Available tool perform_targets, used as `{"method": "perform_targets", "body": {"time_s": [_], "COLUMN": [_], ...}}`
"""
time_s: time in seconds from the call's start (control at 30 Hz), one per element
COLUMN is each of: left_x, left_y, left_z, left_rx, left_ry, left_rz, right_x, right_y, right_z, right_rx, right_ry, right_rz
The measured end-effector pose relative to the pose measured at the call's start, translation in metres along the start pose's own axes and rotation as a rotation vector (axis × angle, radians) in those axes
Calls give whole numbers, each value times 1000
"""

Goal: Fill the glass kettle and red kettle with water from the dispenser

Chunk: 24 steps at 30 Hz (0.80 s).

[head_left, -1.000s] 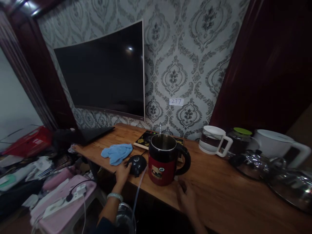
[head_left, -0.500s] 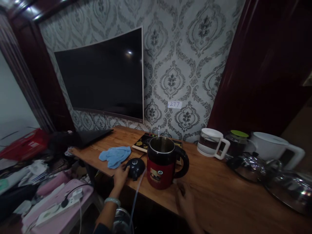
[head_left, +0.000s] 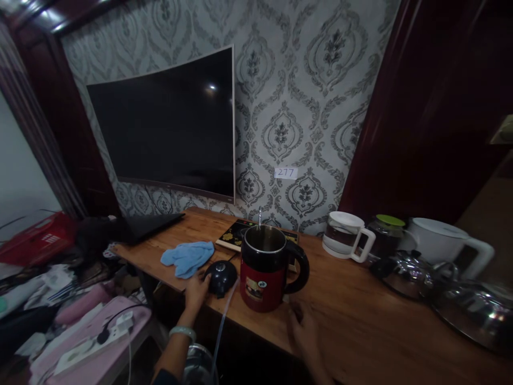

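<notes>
In the head view a red and black electric kettle [head_left: 262, 278] stands upright with no lid, its black handle to the right. A thin shiny spout or stream [head_left: 259, 216] shows just above its back rim; I cannot tell which. Left of the kettle sits a black dome-shaped water pump [head_left: 221, 277] with a round button on top. My left hand [head_left: 195, 293] grips the pump's left side, some fingers hidden. A clear hose [head_left: 223, 321] runs down between pump and kettle. My right hand [head_left: 303, 323] rests on the table by the kettle's base, fingers loosely apart, holding nothing.
A blue cloth [head_left: 189, 258] lies left of the pump. Behind the kettle is a black induction cooktop [head_left: 232, 234]. A glass jug [head_left: 344, 238], a white pitcher [head_left: 438, 240] and metal kettles [head_left: 412, 275] stand right. A power strip [head_left: 90, 347] lies on a pink stool.
The view has shifted very slightly. Both hands, the pump and the kettle keep their places.
</notes>
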State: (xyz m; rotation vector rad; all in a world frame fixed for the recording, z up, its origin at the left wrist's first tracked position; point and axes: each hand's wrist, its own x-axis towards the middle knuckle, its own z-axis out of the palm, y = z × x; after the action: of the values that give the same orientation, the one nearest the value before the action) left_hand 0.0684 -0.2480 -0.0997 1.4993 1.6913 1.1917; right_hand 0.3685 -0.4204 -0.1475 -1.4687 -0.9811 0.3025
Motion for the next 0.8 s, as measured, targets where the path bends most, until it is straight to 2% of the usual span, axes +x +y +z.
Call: {"method": "perform_targets", "body": {"time_s": [0.2,0.43,0.6,0.8], "left_x": [0,0,1,-3], "left_y": [2,3,1,6], "left_z": [1,0,0,-1], "left_rx": [-3,54,74,76], "left_ry": [45,13,60,32], "left_rz": [21,3,30,-12], "right_x": [0,0,1,1], "right_y": [5,5,1,3], "right_z": [0,-1,-1,-1], "right_rx": [11,-18,-15,-3], "right_ry": [-30,-7,-9,-37], "right_rz": [5,2,7,17]}}
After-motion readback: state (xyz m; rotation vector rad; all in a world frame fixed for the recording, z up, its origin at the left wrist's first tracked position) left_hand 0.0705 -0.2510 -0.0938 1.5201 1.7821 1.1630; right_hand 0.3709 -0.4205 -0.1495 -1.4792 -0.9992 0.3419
